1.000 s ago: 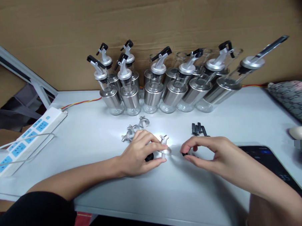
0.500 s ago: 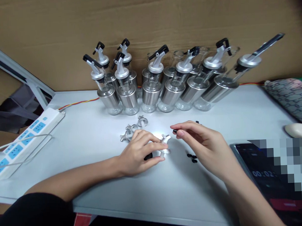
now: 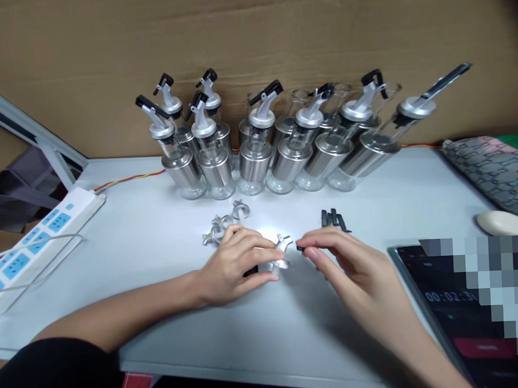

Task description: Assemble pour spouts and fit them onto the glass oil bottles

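My left hand (image 3: 236, 263) rests on the white table (image 3: 158, 250) and pinches a silver pourer spout (image 3: 281, 253) between thumb and fingers, with a black part under the palm. My right hand (image 3: 343, 259) holds a small black piece (image 3: 300, 247) at its fingertips, just right of the spout's tip and nearly touching it. A few loose silver spouts (image 3: 223, 224) lie behind my left hand. Black strips (image 3: 333, 219) lie behind my right hand.
Several glass-and-steel oil bottles (image 3: 257, 154) with pourers stand along the cardboard wall. A white power strip (image 3: 33, 238) and red-yellow wire lie at the left. At the right are a dark tablet (image 3: 452, 300), a mouse (image 3: 503, 222) and a patterned cloth (image 3: 493, 166).
My right hand picked a small black piece off the table, lifted it, then brought it down and left to the tip of the spout. My left hand kept hold of the spout.
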Motion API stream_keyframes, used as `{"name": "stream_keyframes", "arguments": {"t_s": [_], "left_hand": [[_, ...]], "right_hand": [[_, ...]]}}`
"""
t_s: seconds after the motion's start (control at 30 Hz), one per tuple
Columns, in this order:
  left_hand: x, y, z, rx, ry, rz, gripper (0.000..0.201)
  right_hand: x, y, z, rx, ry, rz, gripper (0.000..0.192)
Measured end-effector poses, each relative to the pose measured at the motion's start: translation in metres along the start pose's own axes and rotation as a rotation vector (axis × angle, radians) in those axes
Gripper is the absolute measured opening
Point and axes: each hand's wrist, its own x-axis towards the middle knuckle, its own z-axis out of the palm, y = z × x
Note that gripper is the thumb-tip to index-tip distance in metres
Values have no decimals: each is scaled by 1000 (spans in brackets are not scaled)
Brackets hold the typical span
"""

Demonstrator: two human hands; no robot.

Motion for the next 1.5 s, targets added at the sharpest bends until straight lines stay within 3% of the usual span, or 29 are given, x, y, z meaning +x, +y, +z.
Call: {"name": "stream_keyframes", "arguments": {"t_s": [0.13,0.27,0.5,0.6,0.7,0.77,0.93,1.1,1.37,1.5], "left_hand": [[0,-1,1,-7,15,8,22],[-1,-1,1,0,22,6,22],[-1,-1,1,13,46,-14,20],[-1,-1,1,30,52,-21,20],[-2,0,1,36,47,-27,20],[-2,0,1,36,41,-39,21],[-2,1,2,43,24,-76,22],[-1,2,2,40,25,-85,23],[-2,2,1,50,3,-96,22],[-2,2,1,72,11,-86,18]], "right_hand": [[-18,-4,-6,-59,-154,-191,20],[-18,-10,-7,-55,-301,-280,19],[9,-9,-3,14,-263,-443,20],[12,-5,-4,50,-89,-339,21],[14,0,-6,82,140,-108,16],[18,3,-6,137,204,64,7],[27,7,0,311,137,300,9],[27,5,8,422,144,330,10],[25,8,8,415,109,318,10],[22,11,12,627,71,463,16]]}}
